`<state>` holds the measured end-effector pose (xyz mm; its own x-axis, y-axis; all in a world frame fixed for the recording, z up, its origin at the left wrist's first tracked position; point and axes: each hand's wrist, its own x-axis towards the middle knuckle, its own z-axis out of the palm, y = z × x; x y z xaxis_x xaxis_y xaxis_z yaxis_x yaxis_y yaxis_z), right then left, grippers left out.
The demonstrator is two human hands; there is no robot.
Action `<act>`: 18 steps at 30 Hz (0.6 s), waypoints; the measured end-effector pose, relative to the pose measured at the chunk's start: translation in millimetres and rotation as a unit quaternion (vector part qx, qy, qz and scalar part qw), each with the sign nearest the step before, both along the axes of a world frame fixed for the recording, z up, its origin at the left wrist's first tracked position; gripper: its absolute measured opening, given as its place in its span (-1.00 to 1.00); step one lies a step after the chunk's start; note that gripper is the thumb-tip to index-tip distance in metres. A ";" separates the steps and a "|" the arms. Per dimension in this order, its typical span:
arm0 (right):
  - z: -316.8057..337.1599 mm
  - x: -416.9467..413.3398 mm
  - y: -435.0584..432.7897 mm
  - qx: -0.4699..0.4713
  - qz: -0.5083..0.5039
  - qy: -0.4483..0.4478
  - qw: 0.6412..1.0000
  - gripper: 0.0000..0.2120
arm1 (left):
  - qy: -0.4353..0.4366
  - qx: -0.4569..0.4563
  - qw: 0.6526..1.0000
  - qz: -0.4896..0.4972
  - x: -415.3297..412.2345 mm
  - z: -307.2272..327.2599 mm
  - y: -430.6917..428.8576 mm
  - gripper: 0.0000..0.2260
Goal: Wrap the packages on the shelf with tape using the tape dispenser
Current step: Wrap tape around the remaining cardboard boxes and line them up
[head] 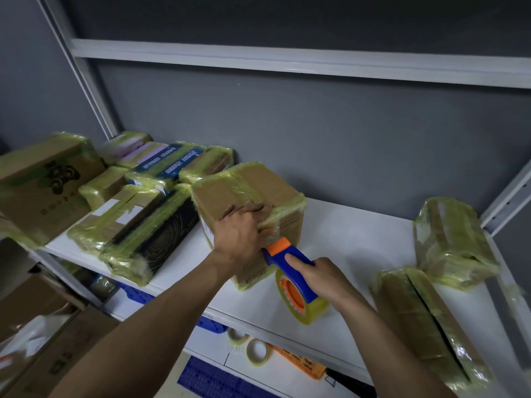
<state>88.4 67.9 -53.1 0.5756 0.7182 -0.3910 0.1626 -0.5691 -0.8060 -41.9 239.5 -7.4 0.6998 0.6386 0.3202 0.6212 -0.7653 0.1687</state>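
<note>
Steadying the brown cardboard box [253,185] for taping, the left hand [237,237] curls its fingers over the top edge; the right hand [321,278] grips the blue-and-orange plastic tape dispenser [277,252].

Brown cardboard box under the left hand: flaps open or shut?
Shut. The brown cardboard box shows flat top flaps banded with yellowish clear tape.
</note>
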 end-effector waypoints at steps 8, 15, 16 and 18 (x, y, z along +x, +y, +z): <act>4.1 5.3 19.0 -0.031 0.000 -0.028 0.999 -0.38 | -0.009 -0.007 1.000 -0.013 -2.3 1.2 0.5 -0.50; 1.8 9.8 25.3 -0.046 -0.002 -0.049 0.998 -0.34 | -0.005 -0.020 1.000 -0.015 -0.9 1.8 1.9 -0.55; 1.2 9.9 25.9 -0.049 0.000 -0.055 0.997 -0.33 | -0.003 -0.023 1.000 -0.015 -0.6 1.3 2.4 -0.55; 1.4 9.2 27.0 -0.057 0.003 -0.071 0.996 -0.32 | -0.001 -0.023 1.000 -0.014 0.0 1.0 3.6 -0.55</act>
